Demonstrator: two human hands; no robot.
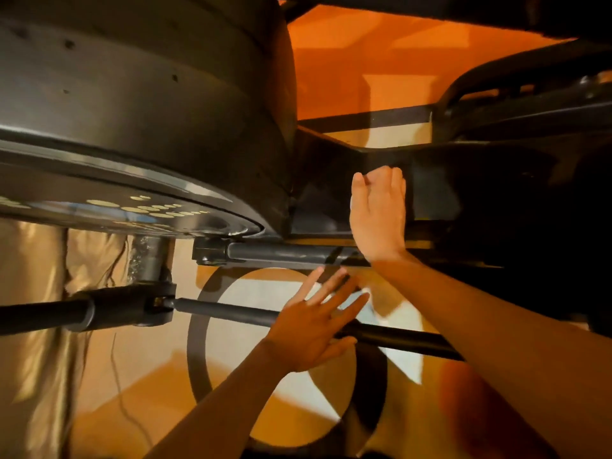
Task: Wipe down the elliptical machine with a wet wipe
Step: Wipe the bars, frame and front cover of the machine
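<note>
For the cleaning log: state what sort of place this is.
Probably a gym or home workout room: an elliptical's grey flywheel housing, its black crank bars, and a gold curtain beside it.

1. Right hand (377,213): fingertips bend out of sight against the dark panel (437,193); anything under the palm is hidden.
2. Left hand (314,326): spread fingers motion-blurred.
3. Grey housing (132,94): cut off at upper left.
4. Right of frame: lost in shadow.
</note>
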